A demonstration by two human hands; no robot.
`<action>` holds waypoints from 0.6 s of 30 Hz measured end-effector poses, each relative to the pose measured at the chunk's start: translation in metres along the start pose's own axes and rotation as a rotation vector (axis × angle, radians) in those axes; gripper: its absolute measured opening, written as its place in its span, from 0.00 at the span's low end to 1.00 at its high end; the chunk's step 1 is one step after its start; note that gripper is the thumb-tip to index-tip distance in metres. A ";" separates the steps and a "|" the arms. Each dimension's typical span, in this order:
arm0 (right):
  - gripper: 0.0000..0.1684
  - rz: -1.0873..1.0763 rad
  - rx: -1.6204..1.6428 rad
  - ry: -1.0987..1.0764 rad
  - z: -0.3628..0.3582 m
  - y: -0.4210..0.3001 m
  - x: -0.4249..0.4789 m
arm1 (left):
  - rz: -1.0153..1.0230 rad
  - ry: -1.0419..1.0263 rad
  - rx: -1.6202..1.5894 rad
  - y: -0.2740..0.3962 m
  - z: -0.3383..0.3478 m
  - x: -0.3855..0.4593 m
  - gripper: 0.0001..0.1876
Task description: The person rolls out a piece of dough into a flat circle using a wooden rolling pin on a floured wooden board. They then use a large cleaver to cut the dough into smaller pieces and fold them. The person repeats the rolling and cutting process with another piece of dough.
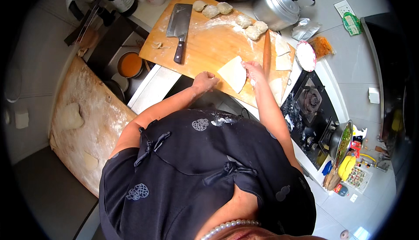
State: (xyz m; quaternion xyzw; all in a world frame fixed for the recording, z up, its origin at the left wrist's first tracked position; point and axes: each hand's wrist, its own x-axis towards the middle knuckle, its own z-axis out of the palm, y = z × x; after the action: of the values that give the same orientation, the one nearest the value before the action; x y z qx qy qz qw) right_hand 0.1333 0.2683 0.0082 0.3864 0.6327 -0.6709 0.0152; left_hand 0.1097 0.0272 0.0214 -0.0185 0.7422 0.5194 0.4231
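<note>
A pale, thin piece of dough (233,74) lies at the front of the floured wooden board (209,48), with a corner pointing up. My right hand (254,71) pinches its right edge between thumb and fingers. Left of the dough, over the board's front edge, my left hand (205,82) hovers with fingers bent and nothing visible in them. Just beyond my right hand is a wooden rolling pin (266,51). More flat dough pieces (283,61) lie along the board's right side. Several dough lumps (211,11) sit at the back, near a cleaver (180,24) with a dark handle.
A metal kettle (276,9) stands behind the board. At right are a plate (306,56), a gas hob (309,101) and a metal bowl of chopped greens (344,141). At left, a pot of orange liquid (130,64) adjoins another floured board (98,109) bearing dough (70,116).
</note>
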 end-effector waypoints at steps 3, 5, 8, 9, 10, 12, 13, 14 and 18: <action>0.22 0.001 -0.088 -0.017 0.014 -0.003 0.000 | -0.007 -0.059 -0.154 0.004 0.012 0.006 0.12; 0.18 0.052 -0.099 -0.283 0.015 -0.009 -0.003 | -0.010 -0.046 -0.217 0.003 0.017 0.008 0.10; 0.14 -0.042 -0.230 -0.232 0.020 -0.007 -0.008 | -0.048 -0.167 -0.336 -0.001 0.016 0.005 0.11; 0.14 -0.106 -0.258 -0.225 0.019 -0.009 -0.008 | -0.060 -0.227 -0.383 -0.002 0.014 0.004 0.14; 0.14 -0.170 -0.286 -0.218 0.018 -0.010 -0.010 | -0.069 -0.204 -0.436 -0.003 0.014 0.002 0.17; 0.12 -0.264 -0.316 -0.193 0.018 -0.020 -0.025 | -0.086 -0.156 -0.547 -0.007 0.016 -0.002 0.25; 0.11 -0.294 -0.317 -0.177 0.023 -0.040 -0.048 | -0.045 -0.202 -0.564 -0.006 0.014 -0.005 0.29; 0.10 -0.324 -0.318 -0.153 0.023 -0.057 -0.068 | -0.002 -0.255 -0.578 -0.001 0.011 -0.009 0.33; 0.06 -0.490 -0.232 -0.182 0.022 -0.089 -0.099 | 0.303 -0.293 -0.607 0.020 0.010 -0.008 0.40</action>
State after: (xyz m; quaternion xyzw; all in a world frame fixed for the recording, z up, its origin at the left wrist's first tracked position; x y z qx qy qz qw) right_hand 0.1463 0.2206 0.1341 0.1557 0.7758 -0.6096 -0.0466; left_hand 0.1115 0.0410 0.0401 0.0416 0.4801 0.7699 0.4183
